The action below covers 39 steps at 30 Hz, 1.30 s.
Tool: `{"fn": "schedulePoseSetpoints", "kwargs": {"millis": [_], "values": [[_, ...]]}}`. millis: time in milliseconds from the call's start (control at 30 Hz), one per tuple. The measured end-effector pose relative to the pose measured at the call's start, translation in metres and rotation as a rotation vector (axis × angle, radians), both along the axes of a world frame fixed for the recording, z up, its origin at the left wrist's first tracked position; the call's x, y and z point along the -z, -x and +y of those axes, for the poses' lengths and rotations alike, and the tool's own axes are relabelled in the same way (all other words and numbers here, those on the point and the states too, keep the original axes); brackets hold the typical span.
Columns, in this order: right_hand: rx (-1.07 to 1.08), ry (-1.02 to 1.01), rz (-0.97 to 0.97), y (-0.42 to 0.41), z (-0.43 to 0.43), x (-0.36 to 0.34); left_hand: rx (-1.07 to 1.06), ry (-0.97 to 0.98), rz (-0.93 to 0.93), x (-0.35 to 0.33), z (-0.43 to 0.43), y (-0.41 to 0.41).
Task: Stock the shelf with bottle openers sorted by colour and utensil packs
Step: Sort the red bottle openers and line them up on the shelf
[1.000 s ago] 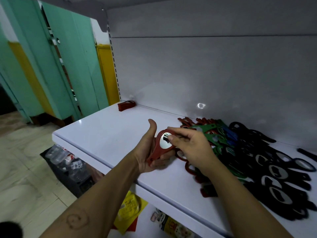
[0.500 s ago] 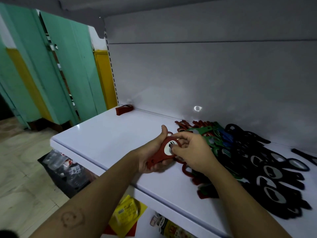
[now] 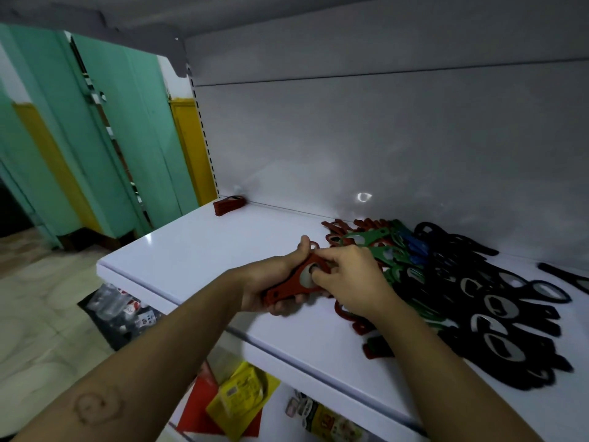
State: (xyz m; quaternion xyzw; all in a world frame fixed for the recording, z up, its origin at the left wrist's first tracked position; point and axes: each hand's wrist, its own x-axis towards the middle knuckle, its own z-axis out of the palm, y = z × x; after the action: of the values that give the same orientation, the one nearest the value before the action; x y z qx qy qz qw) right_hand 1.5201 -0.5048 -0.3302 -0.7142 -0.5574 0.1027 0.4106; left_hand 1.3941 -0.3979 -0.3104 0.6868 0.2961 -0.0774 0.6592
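My left hand (image 3: 278,282) grips a red bottle opener (image 3: 294,283) above the white shelf (image 3: 197,250), thumb up along its far end. The fingers of my right hand (image 3: 347,279) pinch the same opener at its metal ring. To the right lies a mixed pile of openers: red ones (image 3: 344,228) at the back and under my right wrist, green ones (image 3: 379,247), a few blue ones (image 3: 414,247) and several black ones (image 3: 497,314). A small stack of red openers (image 3: 229,205) sits in the shelf's far left corner.
The grey back panel (image 3: 382,138) closes the shelf behind, and another shelf hangs overhead. Packaged goods (image 3: 242,400) lie on the lower shelf. A black bag of items (image 3: 121,311) sits on the tiled floor at left, near green doors (image 3: 95,138).
Both hands with the red opener have lowered slightly toward the shelf, the opener now tilted flatter. The view has shifted a little downward.
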Motion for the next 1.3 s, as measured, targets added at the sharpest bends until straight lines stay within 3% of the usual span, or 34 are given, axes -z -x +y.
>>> {"fn": "schedulePoseSetpoints", "kwargs": {"millis": [167, 433, 533, 733, 1000, 1167, 1300], "values": [[0.007, 0.006, 0.023, 0.003, -0.001, -0.001, -0.05, 0.015, 0.019, 0.0, -0.008, -0.003], [0.039, -0.027, 0.016, 0.001, -0.002, -0.002, -0.119, -0.159, 0.003, 0.002, -0.011, -0.008], [-0.006, -0.015, 0.106, 0.003, -0.003, -0.004, -0.111, -0.006, -0.029, 0.005, -0.006, -0.004], [-0.171, 0.027, 0.648, 0.004, -0.007, -0.011, -0.143, 0.297, -0.081, 0.007, 0.003, 0.007], [-0.136, -0.004, 0.719, 0.004, -0.005, -0.009, -0.107, 0.353, -0.044, 0.006, 0.003, 0.009], [-0.088, -0.043, 0.737, 0.005, -0.003, -0.008, -0.144, 0.135, 0.025, -0.003, 0.0, 0.005], [0.026, -0.088, 0.746, 0.002, -0.002, -0.008, -0.197, -0.371, -0.032, -0.007, -0.008, 0.007]]}}
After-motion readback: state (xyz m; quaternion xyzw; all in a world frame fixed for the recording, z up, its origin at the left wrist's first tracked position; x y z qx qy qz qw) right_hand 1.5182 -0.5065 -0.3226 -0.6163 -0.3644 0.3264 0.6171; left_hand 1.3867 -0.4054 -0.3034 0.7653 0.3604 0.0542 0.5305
